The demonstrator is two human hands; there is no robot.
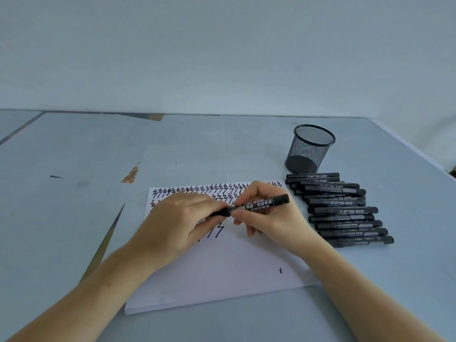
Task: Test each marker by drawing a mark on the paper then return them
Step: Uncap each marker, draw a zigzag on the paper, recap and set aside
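Observation:
A black marker (261,204) lies level between both hands above the white paper (222,267). My right hand (266,218) pinches its barrel near the middle. My left hand (177,223) closes around the cap end at the left. Rows of black zigzag marks (197,190) fill the top of the sheet, and a few more show under my hands. A pile of several black markers (345,211) lies on the table just right of the paper. A black mesh pen cup (309,149) stands upright behind the pile; I see nothing inside it.
The paper is the top sheet of a thin stack (148,308) on a pale blue table (74,218). The table's covering shows torn patches (130,175) and a long slit (106,243) at the left. A plain wall rises behind; the table's right edge (419,156) runs diagonally.

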